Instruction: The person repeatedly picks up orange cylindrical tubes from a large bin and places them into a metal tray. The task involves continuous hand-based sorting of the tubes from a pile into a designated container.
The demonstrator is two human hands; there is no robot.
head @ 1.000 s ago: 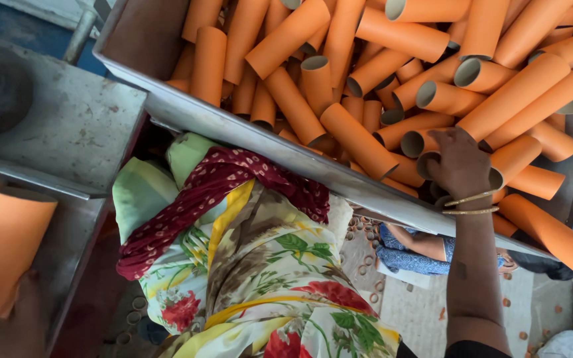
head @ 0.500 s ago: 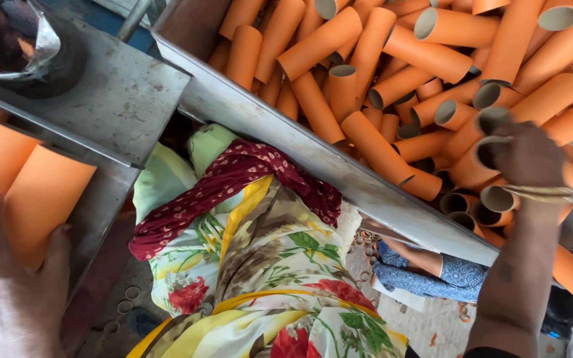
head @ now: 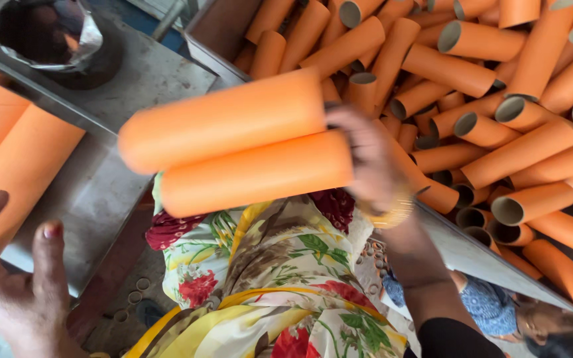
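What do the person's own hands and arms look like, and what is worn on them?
Both hands are bare. The left hand has a reddish painted thumbnail; its arm is out of view. The right hand wears thin golden bangles at the wrist, and a dark sleeve covers the upper arm. No gloves or watch show.

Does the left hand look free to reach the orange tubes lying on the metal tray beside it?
Probably yes: the left hand is open, holds nothing, and hovers next to the flat orange tubes on the metal tray, with nothing between them.
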